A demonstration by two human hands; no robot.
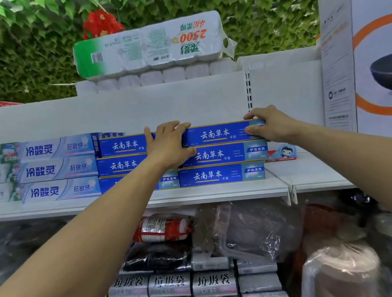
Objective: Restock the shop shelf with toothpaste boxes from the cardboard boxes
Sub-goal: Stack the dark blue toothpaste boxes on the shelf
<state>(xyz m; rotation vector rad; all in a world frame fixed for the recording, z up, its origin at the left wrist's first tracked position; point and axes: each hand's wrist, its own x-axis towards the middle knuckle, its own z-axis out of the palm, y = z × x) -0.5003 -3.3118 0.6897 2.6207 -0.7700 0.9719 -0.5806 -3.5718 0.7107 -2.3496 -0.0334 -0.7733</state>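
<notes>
My right hand [270,125] pinches the right end of the top blue toothpaste box [215,134] and my left hand [168,143] bends its fingers over the left end, so the box sits straight on the two blue boxes [214,155] under it on the shelf [217,191].

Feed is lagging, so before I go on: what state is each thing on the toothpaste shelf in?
top blue box: flat atop the right stack, held at both ends
left hand: grips its left end
right hand: pinches its right end
right blue stack: three high
white toothpaste boxes: stacked three high
toilet paper pack: print upside down
</notes>
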